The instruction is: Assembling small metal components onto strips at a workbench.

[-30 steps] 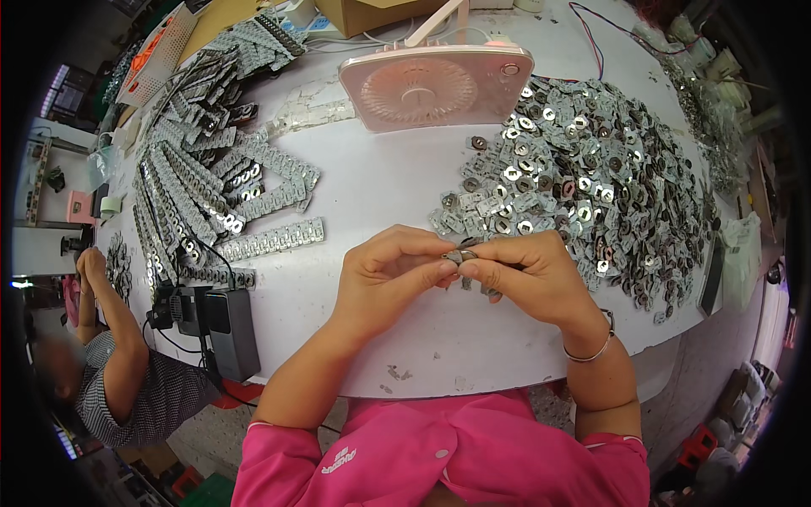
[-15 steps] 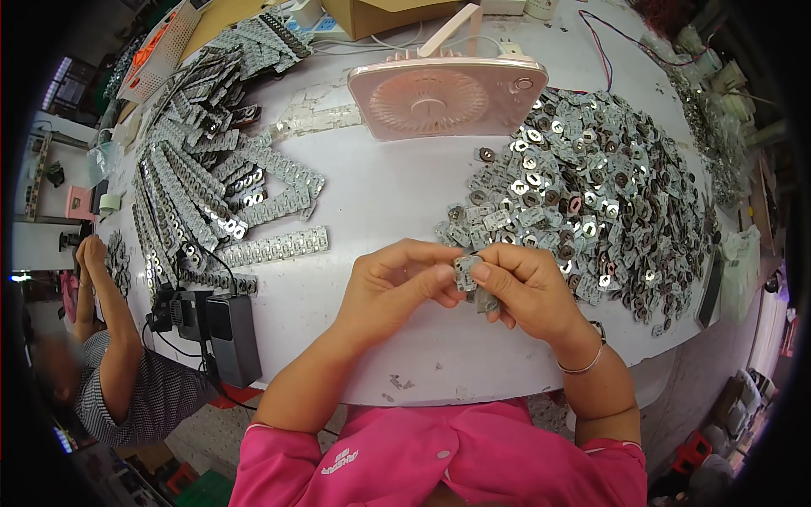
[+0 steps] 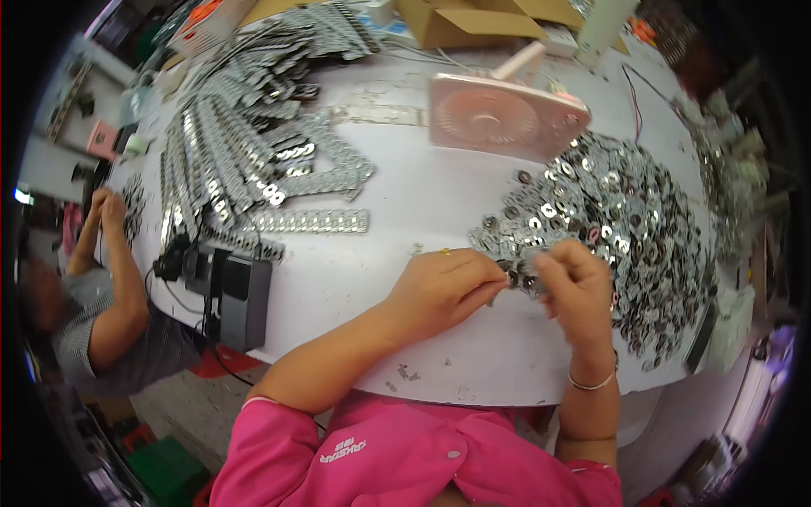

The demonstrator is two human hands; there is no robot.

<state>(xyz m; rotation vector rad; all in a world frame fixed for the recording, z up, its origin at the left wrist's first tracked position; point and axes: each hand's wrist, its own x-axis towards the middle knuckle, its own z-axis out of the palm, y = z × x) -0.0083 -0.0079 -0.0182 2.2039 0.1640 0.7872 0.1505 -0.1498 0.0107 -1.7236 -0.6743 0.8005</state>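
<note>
My left hand (image 3: 448,286) is closed in a pinch over the table at the near edge of a heap of small metal parts (image 3: 625,220). By its fingertips shows a small dark and silvery metal part (image 3: 510,279), partly hidden by the fingers. A little to the right, my right hand (image 3: 578,287) is smeared by motion, with its fingers curled together in front of the heap. A greyish blur lies at its fingertips, too unclear to name. The loose parts are grey plates, several with round dark or shiny centres.
A pink fan (image 3: 498,118) stands behind the heap. Strips of joined metal parts (image 3: 228,152) are piled at the left, one strip (image 3: 312,221) lying apart. A black device (image 3: 245,300) with cables sits at the left table edge. Another person (image 3: 110,313) works farther left. Cardboard box (image 3: 473,24) behind.
My hands have come apart from the grey metal part they both held. Both now sit farther right, by the heap, and the view has shifted, with the fan appearing farther right.
</note>
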